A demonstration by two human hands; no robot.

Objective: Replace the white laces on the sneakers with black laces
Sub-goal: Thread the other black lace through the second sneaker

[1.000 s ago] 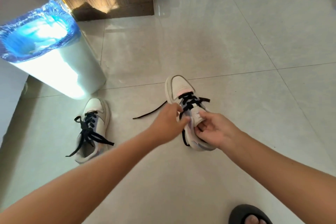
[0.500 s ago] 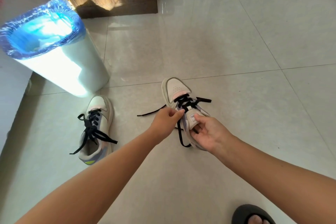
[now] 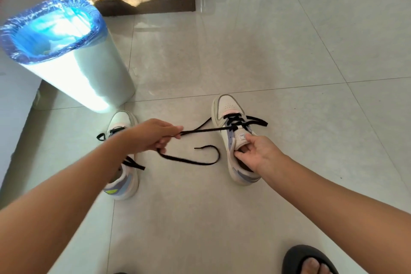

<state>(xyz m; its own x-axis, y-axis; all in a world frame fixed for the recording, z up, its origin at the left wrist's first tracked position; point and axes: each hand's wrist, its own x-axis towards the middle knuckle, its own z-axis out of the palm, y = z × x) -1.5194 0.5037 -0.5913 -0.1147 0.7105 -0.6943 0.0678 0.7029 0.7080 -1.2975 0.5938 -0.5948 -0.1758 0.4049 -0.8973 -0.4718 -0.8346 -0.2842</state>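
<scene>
The left hand [image 3: 153,134] pinched a black lace [image 3: 200,131] between its curled fingers [image 3: 171,131] and held it taut, out to the left of the right-hand sneaker [image 3: 233,138]. The lace ran from the upper eyelets of that sneaker straight to the hand; past the grip its free length dropped to the tiled floor [image 3: 244,51] and curled back in a loop between the two shoes, its tip lying just left of the right-hand sneaker. The lace's other end lay across the far side of the shoe, one part trailing off to the right.

The right hand [image 3: 255,153] gripped that sneaker at its tongue and collar, thumb on top of the tongue and fingers curled inside the opening. The shoe stood on the floor, toe pointing away.

The other sneaker [image 3: 123,182] stood on the floor to the left, partly hidden behind the left forearm, already threaded with a black lace whose loose ends spread over its sides.

Far left stood a white bin [image 3: 89,78] lined with a blue bag. A dark slipper [image 3: 298,256] with toes in it showed at the near right edge.
</scene>
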